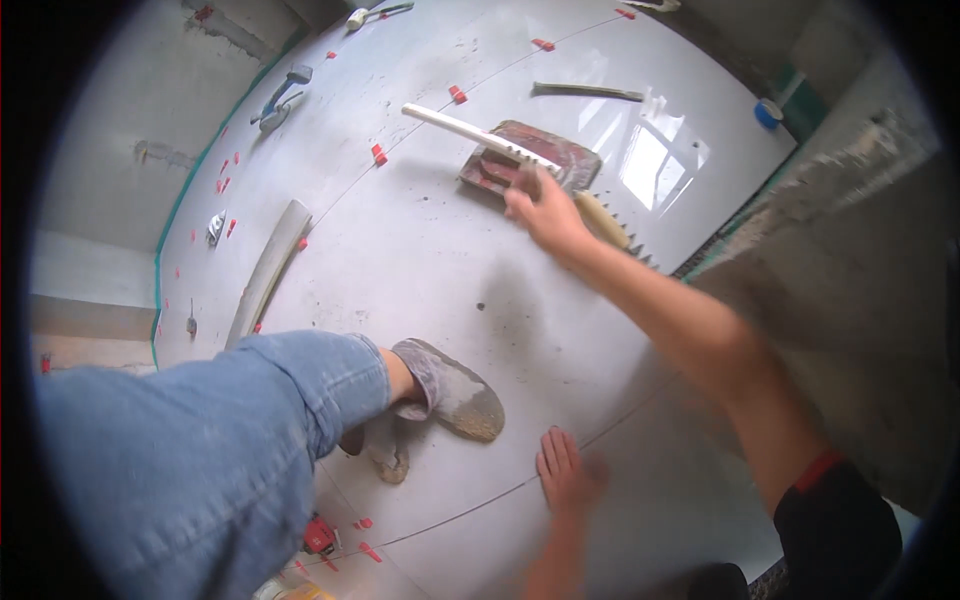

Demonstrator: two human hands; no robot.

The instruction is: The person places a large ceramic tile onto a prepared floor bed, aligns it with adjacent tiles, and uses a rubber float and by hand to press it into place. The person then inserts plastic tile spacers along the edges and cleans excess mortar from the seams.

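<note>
At the lower left edge, a yellow object (303,593) was mostly cut off; whether it was a container, or what it held, could not be told. The right hand (545,205) reached over the pale tiled floor (420,270), its fingers bent at the notched end of a white bar (450,124); I cannot tell whether they pinched it. The bar crossed over a red, mortar-smeared float (570,150), and a toothed tool with a cream body (602,219) lay just beside the right wrist. The left hand (568,472) rested palm-down on the tiles near a joint, its fingers side by side and nothing visible in its grasp. A dark, narrow strip (588,92) lay beyond the float, and a blue roll (768,113) stood near the wall. Red clips (458,94) dotted the joints.
</note>
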